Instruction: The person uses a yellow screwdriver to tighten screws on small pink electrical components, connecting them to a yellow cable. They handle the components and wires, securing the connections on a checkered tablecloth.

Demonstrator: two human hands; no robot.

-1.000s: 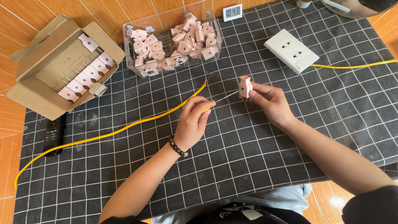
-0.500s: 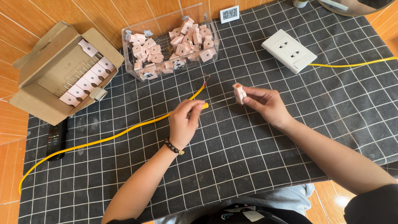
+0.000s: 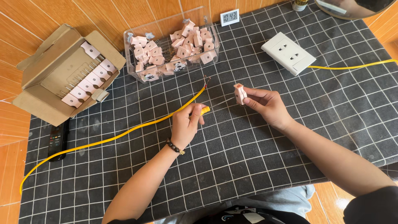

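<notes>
Small pink plastic plug [image 3: 239, 93], pinched in right hand [image 3: 267, 107], drawn apart from yellow cable [image 3: 124, 135]; cable now clenched by left hand [image 3: 185, 126].

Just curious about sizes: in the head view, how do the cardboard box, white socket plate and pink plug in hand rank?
1. Brown cardboard box
2. White rectangular socket plate
3. Small pink plastic plug, held in right hand

The left hand [image 3: 186, 124] closes over part of the yellow cable [image 3: 124, 135], hiding that stretch. The cable's bared tip [image 3: 206, 79] is too small to tell its strands. The pink plug [image 3: 239, 93] is partly covered by the right hand's [image 3: 267, 105] fingers. At the top edge, a small bottle [image 3: 299, 4] and a round tray [image 3: 352, 8] are cut off. The black remote [image 3: 56, 139] lies half under the cardboard box [image 3: 45, 66].
</notes>
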